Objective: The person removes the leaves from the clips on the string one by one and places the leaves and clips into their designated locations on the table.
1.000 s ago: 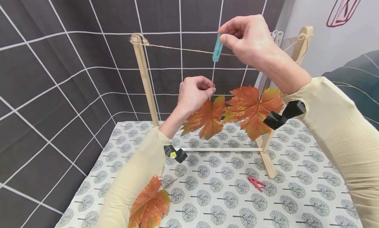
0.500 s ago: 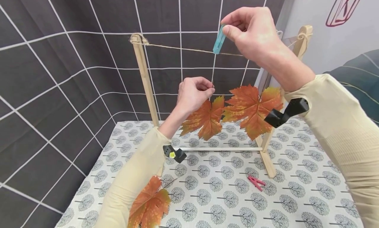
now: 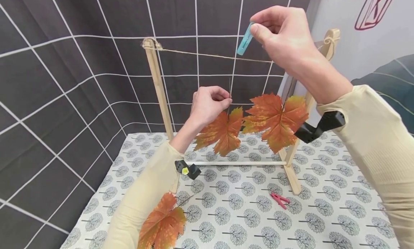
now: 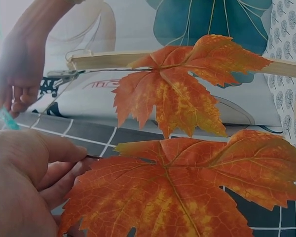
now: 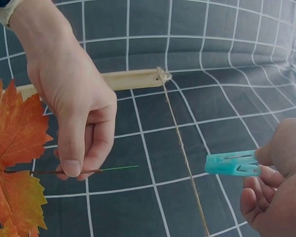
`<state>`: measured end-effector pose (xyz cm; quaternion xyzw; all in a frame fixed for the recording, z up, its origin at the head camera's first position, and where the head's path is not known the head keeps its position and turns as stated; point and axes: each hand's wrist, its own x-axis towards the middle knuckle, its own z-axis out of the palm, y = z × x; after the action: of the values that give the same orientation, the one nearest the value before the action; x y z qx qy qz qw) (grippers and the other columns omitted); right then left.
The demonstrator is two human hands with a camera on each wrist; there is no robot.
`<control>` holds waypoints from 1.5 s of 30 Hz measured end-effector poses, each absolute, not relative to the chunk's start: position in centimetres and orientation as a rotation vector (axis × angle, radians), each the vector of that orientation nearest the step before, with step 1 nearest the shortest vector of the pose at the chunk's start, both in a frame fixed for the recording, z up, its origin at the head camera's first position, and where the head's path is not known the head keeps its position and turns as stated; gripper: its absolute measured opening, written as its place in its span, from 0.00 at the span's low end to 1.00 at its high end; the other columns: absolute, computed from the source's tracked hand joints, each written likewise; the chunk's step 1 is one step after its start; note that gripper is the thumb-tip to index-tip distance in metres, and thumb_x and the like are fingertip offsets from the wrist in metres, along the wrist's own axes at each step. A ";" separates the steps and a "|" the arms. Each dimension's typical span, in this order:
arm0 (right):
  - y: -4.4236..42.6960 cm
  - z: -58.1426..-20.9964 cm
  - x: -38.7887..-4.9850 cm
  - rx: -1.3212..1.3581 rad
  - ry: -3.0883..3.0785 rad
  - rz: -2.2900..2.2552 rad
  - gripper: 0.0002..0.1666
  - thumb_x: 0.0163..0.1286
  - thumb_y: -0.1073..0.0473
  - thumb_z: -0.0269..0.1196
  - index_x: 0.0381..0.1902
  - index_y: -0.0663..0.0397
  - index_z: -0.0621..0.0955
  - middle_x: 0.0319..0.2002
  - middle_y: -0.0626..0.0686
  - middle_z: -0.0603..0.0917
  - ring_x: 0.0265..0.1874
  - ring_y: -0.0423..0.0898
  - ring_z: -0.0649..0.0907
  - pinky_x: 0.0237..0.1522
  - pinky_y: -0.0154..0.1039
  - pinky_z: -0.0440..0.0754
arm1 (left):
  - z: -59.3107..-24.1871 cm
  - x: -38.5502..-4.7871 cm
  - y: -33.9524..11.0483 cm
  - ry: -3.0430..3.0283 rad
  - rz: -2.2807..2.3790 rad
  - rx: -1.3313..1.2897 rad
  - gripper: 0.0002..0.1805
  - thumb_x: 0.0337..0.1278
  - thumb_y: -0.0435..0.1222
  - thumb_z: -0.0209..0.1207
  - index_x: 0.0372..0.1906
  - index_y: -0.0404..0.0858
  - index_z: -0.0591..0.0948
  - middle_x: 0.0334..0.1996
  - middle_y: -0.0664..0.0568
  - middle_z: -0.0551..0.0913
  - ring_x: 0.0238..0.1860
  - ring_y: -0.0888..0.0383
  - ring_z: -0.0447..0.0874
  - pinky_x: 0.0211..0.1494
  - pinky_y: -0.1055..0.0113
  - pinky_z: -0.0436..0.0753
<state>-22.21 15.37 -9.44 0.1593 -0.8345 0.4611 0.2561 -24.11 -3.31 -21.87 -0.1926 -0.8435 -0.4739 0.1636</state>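
Note:
My left hand [image 3: 210, 103] pinches the thin stem of an orange artificial maple leaf [image 3: 223, 132]; the stem's tip, green in the right wrist view, points up below the twine line [image 3: 207, 55]. Higher up, my right hand [image 3: 288, 37] pinches a teal clothespin [image 3: 245, 40] by its handle ends. The right wrist view shows this clothespin [image 5: 232, 163] apart from the twine [image 5: 182, 153]. A second maple leaf [image 3: 278, 121] hangs to the right, its stem at a clip [image 4: 64, 75] visible in the left wrist view. My right hand hides that clip in the head view.
Wooden posts [image 3: 158, 87] and a low white rod [image 3: 239, 163] form the rack. On the tree-print tablecloth [image 3: 239, 213] lie a pink clothespin [image 3: 280, 200] and another maple leaf [image 3: 165, 224], partly behind my left sleeve. A dark grid-pattern curtain [image 3: 64, 98] stands behind.
My right hand has moved up and to the right, so the teal clothespin no longer overlaps the twine in the head view. The left hand has shifted slightly left and down with its leaf.

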 end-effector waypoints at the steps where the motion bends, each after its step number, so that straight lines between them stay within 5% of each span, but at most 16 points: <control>1: 15.4 -9.4 -22.2 0.434 -2.254 1.281 0.15 0.73 0.57 0.61 0.53 0.56 0.83 0.35 0.46 0.81 0.32 0.40 0.74 0.36 0.32 0.69 | -21.9 -24.1 -3.4 -2.408 -1.354 -0.552 0.04 0.56 0.35 0.70 0.35 0.39 0.88 0.28 0.55 0.87 0.30 0.63 0.84 0.39 0.66 0.77; 36: 17.9 -11.7 -20.3 0.463 -2.173 1.464 0.19 0.73 0.61 0.61 0.58 0.60 0.80 0.41 0.48 0.82 0.36 0.42 0.81 0.42 0.29 0.78 | -22.5 -23.8 -5.4 -2.415 -1.353 -0.562 0.03 0.55 0.34 0.70 0.33 0.39 0.88 0.26 0.56 0.87 0.30 0.63 0.83 0.38 0.67 0.75; 45: 18.5 -12.3 -19.9 0.443 -2.200 1.482 0.18 0.72 0.60 0.62 0.57 0.59 0.81 0.40 0.47 0.83 0.31 0.41 0.82 0.41 0.28 0.77 | -22.6 -23.5 -5.9 -2.448 -1.349 -0.542 0.02 0.56 0.34 0.69 0.34 0.40 0.88 0.26 0.56 0.86 0.30 0.62 0.83 0.37 0.67 0.74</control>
<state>-19.93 18.50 -12.29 0.1605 -0.7973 0.5370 0.2241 -23.48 -5.88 -22.60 -0.1884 -0.8505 -0.4687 0.1464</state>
